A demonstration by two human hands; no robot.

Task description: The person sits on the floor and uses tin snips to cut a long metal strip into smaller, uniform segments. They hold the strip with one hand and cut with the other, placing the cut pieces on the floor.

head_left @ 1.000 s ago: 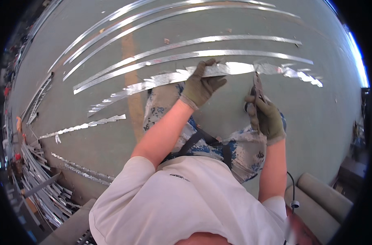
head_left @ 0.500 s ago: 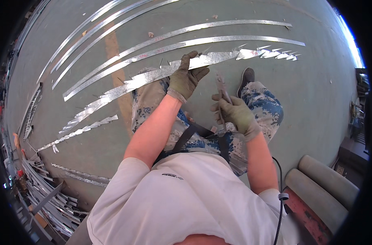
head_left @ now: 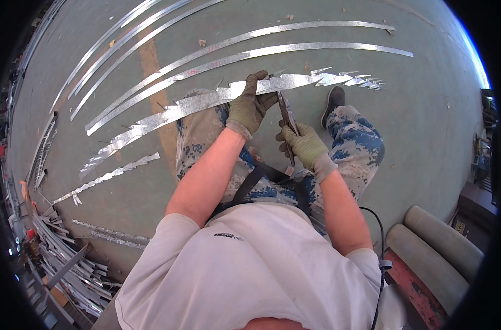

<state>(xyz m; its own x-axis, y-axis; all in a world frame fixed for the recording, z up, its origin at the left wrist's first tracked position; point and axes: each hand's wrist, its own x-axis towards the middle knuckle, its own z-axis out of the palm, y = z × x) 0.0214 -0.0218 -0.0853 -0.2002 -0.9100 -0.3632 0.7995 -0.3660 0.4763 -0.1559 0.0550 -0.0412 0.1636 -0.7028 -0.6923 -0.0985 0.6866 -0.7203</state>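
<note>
Over at the right edge a dark, box-like shape [head_left: 477, 204] stands beyond two thick grey cylindrical rolls [head_left: 425, 254] lying side by side. On the opposite side, a tangled heap of narrow silver-grey metal offcuts [head_left: 77, 275] spreads across the floor.

In the middle, the person's left hand [head_left: 247, 111], in a worn olive-green work glove, is clamped on a long, shiny silver sheet-metal strip with saw-like notched tabs [head_left: 198, 102]. The strip passes between thumb and fingers, crosses over the camouflage-clad left knee and runs out well to both sides of the grip, its right part reaching past a dark shoe [head_left: 334, 102].

The right hand [head_left: 304, 145], gloved to match, is closed around a slim, dark metal plier-like hand tool [head_left: 287, 114]. The tool's tip comes up to the strip's lower edge, just right of the left hand's fingers; from where I stand I can't tell whether its jaws bite the metal.

Several smooth, flat silver strips [head_left: 330, 47] lie beyond, two with faint red markings. Small dark lettering sits on the chest of the white T-shirt [head_left: 250, 275].
</note>
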